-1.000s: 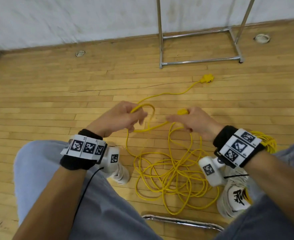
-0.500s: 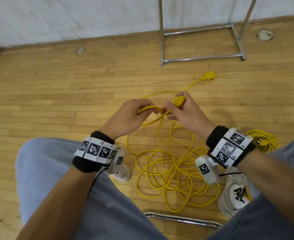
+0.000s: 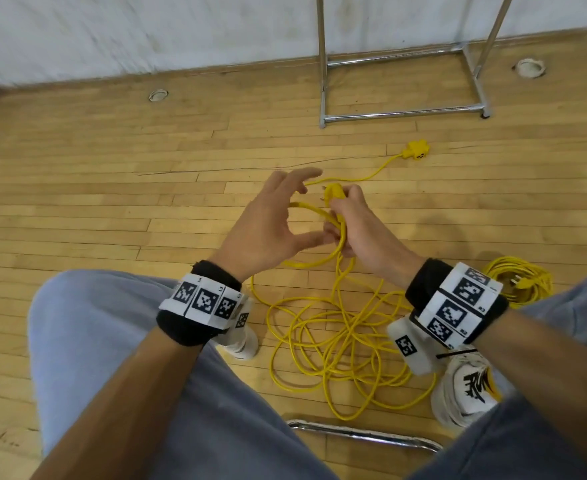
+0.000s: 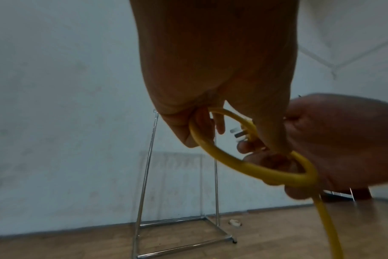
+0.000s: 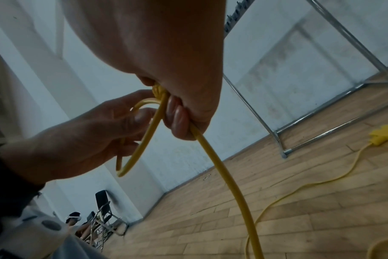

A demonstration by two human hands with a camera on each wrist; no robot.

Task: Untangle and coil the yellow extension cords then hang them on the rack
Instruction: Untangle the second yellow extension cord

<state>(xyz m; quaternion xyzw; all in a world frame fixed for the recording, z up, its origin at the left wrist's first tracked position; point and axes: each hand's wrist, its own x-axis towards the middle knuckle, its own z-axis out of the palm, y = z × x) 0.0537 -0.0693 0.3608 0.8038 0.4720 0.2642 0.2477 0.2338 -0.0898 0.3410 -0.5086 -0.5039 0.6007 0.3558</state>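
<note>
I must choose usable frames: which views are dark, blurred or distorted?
Head view: bright, sharp, floorboards bowed by the lens. Left wrist view: dim, left hand backlit, cord loop soft. Right wrist view: tilted, right hand shaded, socket block clear.

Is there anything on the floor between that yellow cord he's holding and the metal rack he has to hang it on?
Only the cord's own socket end lies on the floor before the rack. The right hand grips the cord; the left hand is open.

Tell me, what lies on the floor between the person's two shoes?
The tangled yellow cord lies in loose loops on the wooden floor between the left shoe and the right shoe, as the head view shows.
</note>
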